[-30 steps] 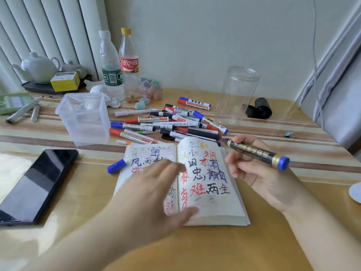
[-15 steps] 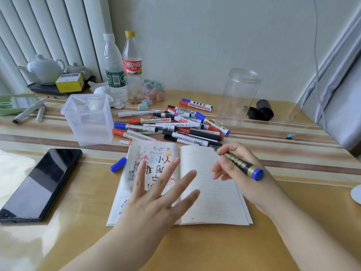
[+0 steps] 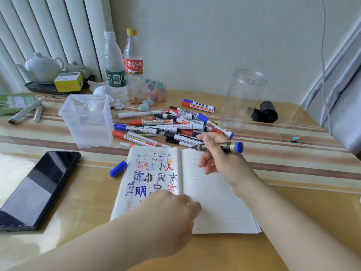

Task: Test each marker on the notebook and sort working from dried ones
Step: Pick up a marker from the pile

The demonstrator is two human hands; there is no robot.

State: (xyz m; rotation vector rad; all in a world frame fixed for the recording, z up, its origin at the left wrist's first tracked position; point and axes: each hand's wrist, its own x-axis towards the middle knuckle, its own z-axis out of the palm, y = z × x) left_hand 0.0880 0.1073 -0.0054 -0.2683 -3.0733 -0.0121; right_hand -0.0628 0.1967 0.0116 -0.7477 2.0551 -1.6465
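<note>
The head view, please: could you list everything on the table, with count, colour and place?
notebook: one, open, white; near centre, left page scribbled, right page blank
marker pile: many, red, blue and black caps; behind the notebook
loose cap: one, blue; left of the notebook
square tub: one, clear; left of the pile
round jar: one, clear; back right
bottles: two, clear; back centre
teapot: one, white; back left
phone: one, black; near left
black roll: one; right of the jar
left hand: on the notebook's lower edge, grip unclear
right hand: holds a black-and-gold marker with a blue end above the blank page
</note>
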